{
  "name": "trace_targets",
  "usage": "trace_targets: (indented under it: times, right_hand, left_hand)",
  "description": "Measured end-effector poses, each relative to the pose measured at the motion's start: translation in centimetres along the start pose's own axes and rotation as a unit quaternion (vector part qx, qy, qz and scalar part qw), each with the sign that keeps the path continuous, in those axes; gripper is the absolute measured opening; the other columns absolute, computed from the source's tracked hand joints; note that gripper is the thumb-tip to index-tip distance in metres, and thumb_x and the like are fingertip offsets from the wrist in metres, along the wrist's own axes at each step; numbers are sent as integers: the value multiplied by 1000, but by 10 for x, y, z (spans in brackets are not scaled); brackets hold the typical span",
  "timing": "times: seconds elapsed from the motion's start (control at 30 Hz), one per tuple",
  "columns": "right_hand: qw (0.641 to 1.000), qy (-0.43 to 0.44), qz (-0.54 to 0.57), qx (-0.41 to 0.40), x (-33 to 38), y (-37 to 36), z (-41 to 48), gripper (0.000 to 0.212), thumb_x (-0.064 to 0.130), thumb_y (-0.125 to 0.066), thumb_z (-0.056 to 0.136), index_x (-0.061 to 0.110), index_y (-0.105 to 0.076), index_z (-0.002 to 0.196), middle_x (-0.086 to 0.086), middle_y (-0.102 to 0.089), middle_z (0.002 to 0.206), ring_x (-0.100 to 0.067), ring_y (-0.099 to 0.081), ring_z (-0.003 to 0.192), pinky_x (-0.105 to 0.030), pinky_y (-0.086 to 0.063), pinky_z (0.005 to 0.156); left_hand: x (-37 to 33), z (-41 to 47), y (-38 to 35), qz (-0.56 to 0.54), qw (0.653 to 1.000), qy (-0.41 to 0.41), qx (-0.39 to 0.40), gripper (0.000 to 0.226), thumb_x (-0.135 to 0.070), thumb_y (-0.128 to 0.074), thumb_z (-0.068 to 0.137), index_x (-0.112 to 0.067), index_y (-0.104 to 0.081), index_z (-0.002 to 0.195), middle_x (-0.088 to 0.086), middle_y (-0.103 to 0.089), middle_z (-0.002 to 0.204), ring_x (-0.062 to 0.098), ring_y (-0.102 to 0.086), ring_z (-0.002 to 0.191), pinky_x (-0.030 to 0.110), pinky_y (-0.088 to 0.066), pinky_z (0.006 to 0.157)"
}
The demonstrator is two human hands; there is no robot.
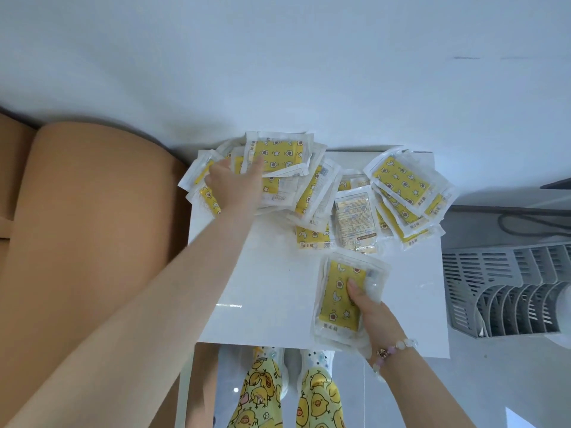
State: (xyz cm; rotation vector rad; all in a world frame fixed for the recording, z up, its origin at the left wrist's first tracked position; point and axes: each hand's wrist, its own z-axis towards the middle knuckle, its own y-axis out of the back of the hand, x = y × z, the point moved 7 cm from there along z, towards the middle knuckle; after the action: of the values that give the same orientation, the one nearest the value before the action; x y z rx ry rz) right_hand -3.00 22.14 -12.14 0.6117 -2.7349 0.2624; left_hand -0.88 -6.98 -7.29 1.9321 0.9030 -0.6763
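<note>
Lengthwise near-to-far, packet stack in right hand

Bare-armed, with a beaded bracelet (right wrist) and yellow duck-print trousers.

The yellow packets carry short labels and the turned-over packet at centre fine print, all too blurred to read.

Log: I see a white table set against a pale wall. Brown cardboard stands just beside its left edge. Grey slotted rack on the right, black cable beyond it. Duck-print trousers below the near edge.
</note>
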Motion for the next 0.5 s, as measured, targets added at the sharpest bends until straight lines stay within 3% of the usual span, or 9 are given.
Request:
trace_targets:
  times: [0.07, 0.2, 0.37, 0.5]
  right_hand:
    - [1000, 5, 5, -11, 1, 5, -1, 22, 36, -65, 82, 16, -68, 90, -6, -74, 86, -30, -67, 92, -52, -49, 94]
    - [1000, 2, 19, -7, -2, 10, -7, 18, 32, -63, 85, 15, -69, 90, -4, -75, 80, -28, -68, 87, -49, -51, 88]
    - [1000, 1, 20, -6, -7, 13, -15, 19, 30, -61, 87, 13, -69, 91, -5, -75, 82, -27, -69, 84, -45, -54, 81]
    - [1000, 4, 16, -5, -6, 7, -17, 22, 31, -62, 85, 12, -69, 92, -8, -75, 87, -28, -69, 88, -47, -53, 87]
  left_hand:
    - [9, 24, -4, 55, 994, 90, -3, 77, -48, -67, 80, -8, -36, 138, 7, -39, 140, 24, -46, 125, 33, -43, 92]
    - [-2, 36, -20, 174, 984, 23, -4, 78, -56, -72, 72, -10, -44, 129, 5, -49, 130, 25, -48, 122, 40, -45, 96]
    - [-16, 35, -25, 205, 978, 0, -43, 73, -50, -77, 69, -9, -48, 122, 4, -56, 124, 25, -54, 115, 42, -45, 95]
    - [-21, 33, -28, 211, 976, -36, -48, 53, -42, -76, 74, -12, -55, 112, 2, -61, 114, 22, -57, 108, 36, -48, 88]
